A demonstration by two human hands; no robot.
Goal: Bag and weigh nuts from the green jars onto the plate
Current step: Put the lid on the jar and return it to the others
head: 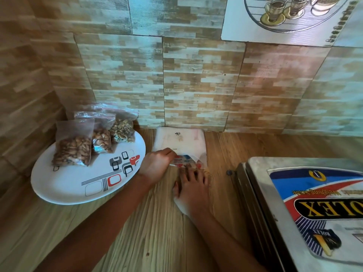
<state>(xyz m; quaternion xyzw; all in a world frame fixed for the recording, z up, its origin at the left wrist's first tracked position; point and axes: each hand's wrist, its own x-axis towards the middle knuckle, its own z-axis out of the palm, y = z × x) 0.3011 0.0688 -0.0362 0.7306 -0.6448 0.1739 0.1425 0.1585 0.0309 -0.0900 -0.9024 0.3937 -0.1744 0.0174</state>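
Three filled nut bags [78,144] sitting on plate [68,190], near wall: part done. Left hand [157,163] pinching packet [180,139] edge, likely pulling out fresh bag. Right hand [191,187] pressing packet, fingers flat. Scale [314,203] waiting alongside. Green jars not in view.

Left hand [157,162] pinches white packet [179,139]; right hand [193,186] flat on it; three nut bags [72,148] on plate [64,185].

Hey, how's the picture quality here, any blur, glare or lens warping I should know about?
Head view: wide-angle warping bends the wall tiles and scale edges; soft glare on the scale's steel top and the wall poster; the right hand looks slightly motion-blurred; nut bags on the plate look fairly sharp.
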